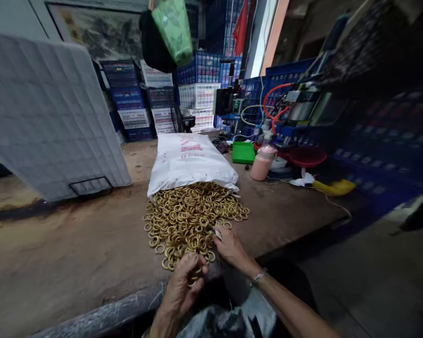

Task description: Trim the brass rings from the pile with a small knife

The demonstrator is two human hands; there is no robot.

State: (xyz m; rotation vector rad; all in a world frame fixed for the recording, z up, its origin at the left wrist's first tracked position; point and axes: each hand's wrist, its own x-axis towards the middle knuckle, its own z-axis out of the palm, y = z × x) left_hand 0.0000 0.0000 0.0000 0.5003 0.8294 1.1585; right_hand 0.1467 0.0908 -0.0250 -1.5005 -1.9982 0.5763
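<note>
Brass-coloured rings (183, 216) spill in a heap from the mouth of a white woven sack (193, 159) with red print. At the near edge of the heap, my left hand (183, 284) is curled around a few of the rings, which show between the thumb and fingers. My right hand (230, 246) is at the right side of the heap, its fingers pinched on a small object with a dark tip and a pale part, too small to name. That tip reaches over the rings. A bracelet circles my right wrist.
A green tray (243, 152) and a pink bottle (263, 162) stand right of the sack. Beyond them are a red stool-like disc (307, 156) and a yellow item (334, 187). A grey ribbed panel (52, 112) stands at left. Stacked crates (127, 98) line the back.
</note>
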